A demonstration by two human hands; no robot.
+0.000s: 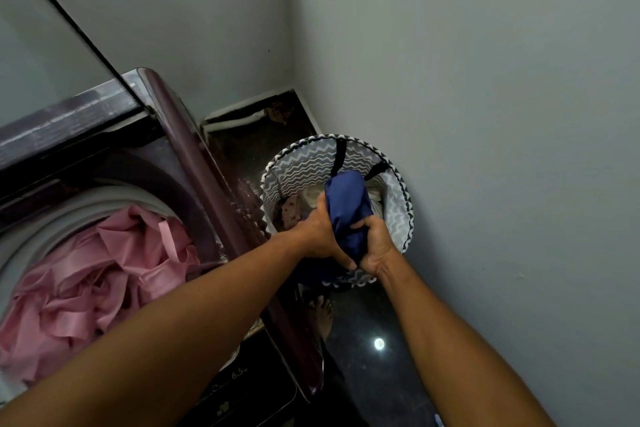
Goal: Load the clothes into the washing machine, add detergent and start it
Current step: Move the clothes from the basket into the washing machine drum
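Observation:
A top-loading washing machine (pixel 194 163) with a dark maroon body stands at the left, its glass lid (pixel 45 55) raised. Pink cloth (pixel 90 274) fills its drum. To the right on the floor stands a round laundry basket (pixel 398 204) with a grey zigzag pattern. Both hands reach over the basket. My left hand (pixel 320 234) and my right hand (pixel 377 248) together grip a bunched dark blue garment (pixel 348 199), which is lifted above the basket's rim. More clothes, pale and reddish, lie inside the basket beneath it.
Grey walls meet in a corner just behind the basket, and the right wall runs close beside it. The floor (pixel 367 329) is dark and glossy with a light reflection. A bare foot (pixel 322 312) stands between machine and basket. The machine's control panel (pixel 239 388) is near the bottom.

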